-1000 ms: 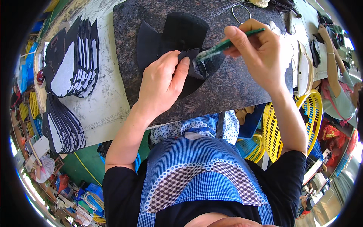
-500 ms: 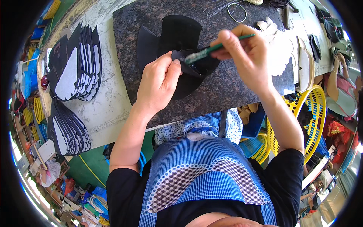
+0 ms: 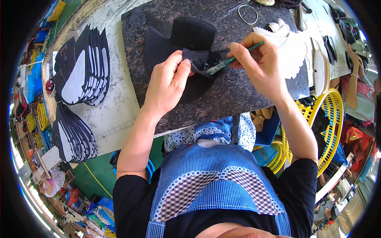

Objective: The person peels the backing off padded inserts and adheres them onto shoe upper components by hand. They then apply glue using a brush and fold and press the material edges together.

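A black cut piece (image 3: 193, 33) of fabric or leather, curved at its edges, lies on the dark speckled stone slab (image 3: 246, 85). My left hand (image 3: 170, 81) pinches a folded-up edge of it between thumb and fingers. In my right hand (image 3: 260, 65) is a green-handled brush (image 3: 226, 62), gripped with closed fingers and slanting down to the left. Its pale, whitish bristles touch the black material just right of my left fingertips. A wet-looking shine shows on the lifted part there. My left fingers partly cover the fold.
Fanned stacks of black-and-white cut pieces (image 3: 75, 93) lie at the left on the pale table (image 3: 115, 123). White scalloped pieces (image 3: 291, 53) sit on the slab's right side, a thin ring (image 3: 248, 14) at its far edge. Yellow baskets (image 3: 331, 127) stand right; another person (image 3: 357, 87) works beyond.
The brush has moved slightly right and nearer me along the fold, its handle tilting more. The lifted edge now opens wider, showing more shiny surface. My left hand keeps its pinch.
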A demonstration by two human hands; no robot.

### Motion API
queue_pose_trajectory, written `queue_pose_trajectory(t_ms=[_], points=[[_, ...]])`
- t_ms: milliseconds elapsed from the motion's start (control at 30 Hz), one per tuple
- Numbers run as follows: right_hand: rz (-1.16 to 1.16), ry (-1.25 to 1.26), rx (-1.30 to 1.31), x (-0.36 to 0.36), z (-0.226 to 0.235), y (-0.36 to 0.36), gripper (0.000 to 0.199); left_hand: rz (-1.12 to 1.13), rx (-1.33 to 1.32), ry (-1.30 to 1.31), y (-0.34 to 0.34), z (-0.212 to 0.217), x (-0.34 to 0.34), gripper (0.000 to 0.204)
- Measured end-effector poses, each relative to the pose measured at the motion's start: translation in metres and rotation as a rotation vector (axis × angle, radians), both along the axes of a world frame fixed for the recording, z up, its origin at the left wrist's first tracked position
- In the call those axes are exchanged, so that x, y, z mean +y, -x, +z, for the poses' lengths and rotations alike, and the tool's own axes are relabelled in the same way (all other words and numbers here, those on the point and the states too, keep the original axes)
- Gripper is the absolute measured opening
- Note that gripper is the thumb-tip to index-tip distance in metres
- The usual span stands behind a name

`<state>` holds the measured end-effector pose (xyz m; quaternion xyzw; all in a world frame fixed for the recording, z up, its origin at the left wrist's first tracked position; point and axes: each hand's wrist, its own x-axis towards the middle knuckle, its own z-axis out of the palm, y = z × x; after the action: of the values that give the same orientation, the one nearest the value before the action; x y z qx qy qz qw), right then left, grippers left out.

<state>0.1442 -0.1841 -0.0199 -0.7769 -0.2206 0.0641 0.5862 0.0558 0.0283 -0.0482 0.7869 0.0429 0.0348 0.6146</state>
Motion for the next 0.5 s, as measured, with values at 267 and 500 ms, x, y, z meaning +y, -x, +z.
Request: queue_pose_trajectory(t_ms=[267,500], points=[[-0.151,0.026,-0.112,-0.040,0.057,-0.054,0.034,0.023,-0.132,-0.163,0.003,-0.007,-0.002,0.019],[-0.485,0.060,-0.381,-0.042,0.066,-0.158,0.029,0.051,-0.079,-0.203,0.013,0.009,-0.011,0.022]])
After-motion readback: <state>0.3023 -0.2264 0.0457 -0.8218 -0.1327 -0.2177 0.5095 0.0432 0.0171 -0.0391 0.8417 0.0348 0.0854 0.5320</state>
